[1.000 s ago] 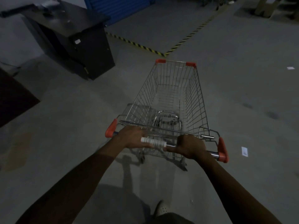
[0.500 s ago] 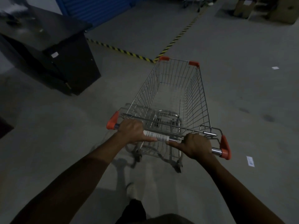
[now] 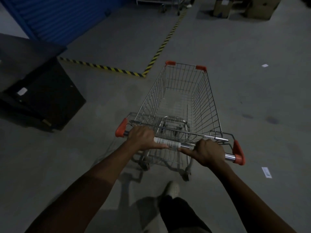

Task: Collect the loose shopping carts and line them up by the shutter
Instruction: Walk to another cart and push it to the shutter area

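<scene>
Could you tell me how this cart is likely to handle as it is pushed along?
The cart is empty wire mesh, so probably light and quick to roll. Its wheels on smooth floor may let it drift. Both hands, left hand and right hand, on the handle should steer it.

Light: I see a dim, bluish scene.
Shadows: soft, on floor [image 3: 101,165] beneath me.
Edges: wide-angle bending; corners darken.

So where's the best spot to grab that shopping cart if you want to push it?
Probably the horizontal handle bar at the rear of the shopping cart, approached from behind. It spans the cart's width between orange end caps, leaving room for both palms. Here the left hand and right hand wrap it either side of the barcode label.
</scene>
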Action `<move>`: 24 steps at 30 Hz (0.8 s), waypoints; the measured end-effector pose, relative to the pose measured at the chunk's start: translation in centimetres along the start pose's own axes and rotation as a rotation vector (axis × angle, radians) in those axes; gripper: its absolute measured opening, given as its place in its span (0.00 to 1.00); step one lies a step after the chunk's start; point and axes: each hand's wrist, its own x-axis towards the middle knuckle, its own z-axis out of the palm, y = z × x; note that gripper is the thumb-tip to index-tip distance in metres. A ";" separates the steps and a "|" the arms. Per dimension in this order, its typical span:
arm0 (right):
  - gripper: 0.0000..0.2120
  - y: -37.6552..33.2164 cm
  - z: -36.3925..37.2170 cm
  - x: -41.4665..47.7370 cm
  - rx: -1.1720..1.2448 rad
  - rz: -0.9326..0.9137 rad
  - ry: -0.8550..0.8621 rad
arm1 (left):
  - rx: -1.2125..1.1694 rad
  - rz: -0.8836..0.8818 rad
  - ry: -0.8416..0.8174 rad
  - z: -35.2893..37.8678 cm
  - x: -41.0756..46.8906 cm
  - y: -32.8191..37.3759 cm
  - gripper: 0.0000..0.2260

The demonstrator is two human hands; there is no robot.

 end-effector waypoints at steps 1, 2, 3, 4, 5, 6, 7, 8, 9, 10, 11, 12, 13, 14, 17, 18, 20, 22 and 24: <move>0.48 0.1 0.1 1.8 0.005 0.004 0.008 | -0.001 0.003 0.012 -0.1 1.9 -0.9 0.48; 0.48 0.3 0.1 3.7 0.012 0.008 0.014 | 0.000 0.004 0.015 -0.3 3.8 -1.7 0.49; 0.48 0.5 0.1 5.5 0.018 0.010 0.015 | 0.002 0.007 0.009 -0.5 5.6 -2.5 0.49; 0.48 0.8 0.0 7.5 0.020 0.009 0.018 | 0.002 0.011 0.004 -0.6 7.5 -3.3 0.48; 0.48 1.2 -0.1 9.5 0.024 0.006 0.019 | -0.002 0.011 -0.001 -0.9 9.5 -4.1 0.47; 0.48 1.6 -0.4 11.5 0.029 -0.001 0.021 | -0.007 0.005 0.000 -1.1 11.3 -4.8 0.47; 0.48 2.1 -0.6 13.5 0.032 -0.007 0.023 | -0.010 -0.004 0.005 -1.5 13.2 -5.7 0.46; 0.47 2.5 -0.9 15.5 0.039 -0.012 0.024 | -0.018 -0.003 0.008 -2.0 14.9 -6.5 0.46; 0.46 2.9 -1.3 17.3 0.054 -0.011 0.023 | -0.037 0.011 -0.005 -2.5 16.6 -7.2 0.43; 0.44 3.2 -1.7 19.2 0.072 -0.008 0.019 | -0.067 0.038 -0.027 -3.1 18.2 -7.9 0.37; 0.42 3.6 -2.0 21.2 0.085 -0.008 0.011 | -0.103 0.067 -0.060 -3.7 20.0 -8.7 0.31; 0.41 3.9 -2.4 23.2 0.095 -0.011 -0.005 | -0.149 0.093 -0.087 -4.3 21.7 -9.5 0.27; 0.40 4.1 -2.8 25.1 0.100 -0.017 -0.024 | -0.190 0.108 -0.106 -4.6 23.3 -10.6 0.27; 0.40 4.4 -3.1 27.0 0.101 -0.022 -0.035 | -0.208 0.111 -0.108 -4.8 24.8 -11.7 0.30; 0.41 5.2 -4.0 32.0 0.092 -0.001 -0.059 | -0.073 0.078 -0.095 -5.6 28.8 -14.5 0.42; 0.41 5.5 -4.2 33.7 0.090 0.008 -0.063 | -0.012 0.058 -0.098 -6.3 30.3 -15.1 0.42; 0.41 6.3 -4.6 37.0 0.089 0.019 -0.061 | 0.054 0.015 -0.120 -7.4 33.4 -16.0 0.40; 0.42 7.0 -4.9 40.5 0.097 0.029 -0.049 | 0.053 0.001 -0.130 -8.2 36.7 -17.1 0.36; 0.42 7.6 -5.0 44.1 0.112 0.051 -0.031 | 0.043 0.023 -0.108 -8.4 40.5 -18.7 0.32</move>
